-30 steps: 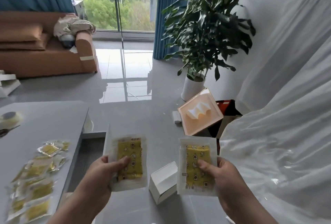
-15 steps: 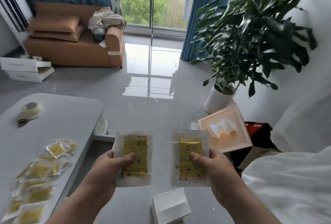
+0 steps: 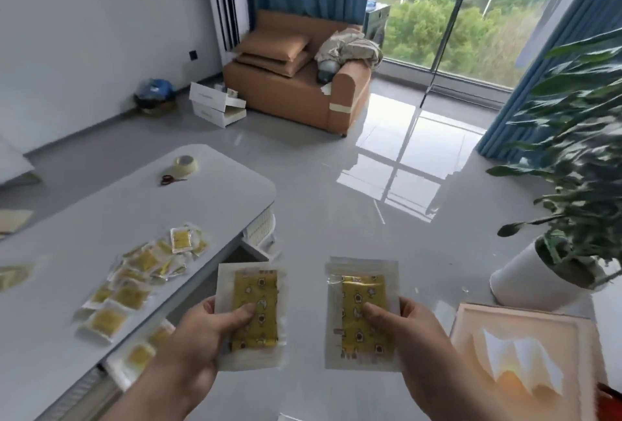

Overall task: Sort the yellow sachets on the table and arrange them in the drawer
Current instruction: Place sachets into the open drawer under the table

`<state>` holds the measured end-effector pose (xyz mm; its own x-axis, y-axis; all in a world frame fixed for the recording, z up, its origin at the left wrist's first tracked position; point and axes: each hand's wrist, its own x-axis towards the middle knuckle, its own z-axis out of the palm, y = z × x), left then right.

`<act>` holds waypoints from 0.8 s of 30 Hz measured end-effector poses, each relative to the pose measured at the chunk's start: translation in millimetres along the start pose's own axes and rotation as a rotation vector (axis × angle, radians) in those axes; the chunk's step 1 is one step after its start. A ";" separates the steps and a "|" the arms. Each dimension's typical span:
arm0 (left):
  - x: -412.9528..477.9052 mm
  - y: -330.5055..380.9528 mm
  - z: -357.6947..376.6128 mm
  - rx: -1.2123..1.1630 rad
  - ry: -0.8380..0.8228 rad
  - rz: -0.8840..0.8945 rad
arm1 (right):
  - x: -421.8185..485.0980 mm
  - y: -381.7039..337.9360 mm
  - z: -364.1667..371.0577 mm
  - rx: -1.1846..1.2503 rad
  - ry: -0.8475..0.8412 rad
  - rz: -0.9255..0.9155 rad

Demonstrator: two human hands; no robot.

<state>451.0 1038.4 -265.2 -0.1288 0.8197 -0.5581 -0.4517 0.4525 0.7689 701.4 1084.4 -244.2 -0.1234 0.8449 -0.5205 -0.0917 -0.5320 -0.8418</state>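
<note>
Left hand (image 3: 202, 336) pinches one yellow sachet (image 3: 255, 289) and right hand (image 3: 414, 329) a second sachet (image 3: 363, 286), face-up and side by side just off the table (image 3: 218, 191) edge, presumably for comparison before sorting; the loose pile (image 3: 134, 286) lies on the table.

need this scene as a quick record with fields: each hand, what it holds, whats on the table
left: left hand holds a clear-edged yellow patterned sachet, thumb on its front
right: right hand holds a second yellow patterned sachet, thumb on its front
held sachets: side by side, apart, above the grey tiled floor
table: white rounded table carrying a loose pile of small yellow sachets
far end of table: tape roll beside red-handled scissors
</note>
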 end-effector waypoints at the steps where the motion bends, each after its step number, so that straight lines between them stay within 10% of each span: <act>1: 0.4 -2.3 1.6 -0.036 0.024 0.008 | 8.6 -3.3 -2.5 -0.020 -0.033 0.012; 24: 67.1 110.0 -239.2 -0.496 0.410 0.102 | 178.7 -21.0 309.1 -0.369 -0.364 0.135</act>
<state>181.6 1059.1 -292.6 -0.4748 0.6048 -0.6394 -0.7605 0.0836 0.6439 375.9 1229.1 -275.3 -0.4509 0.6615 -0.5993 0.2942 -0.5238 -0.7995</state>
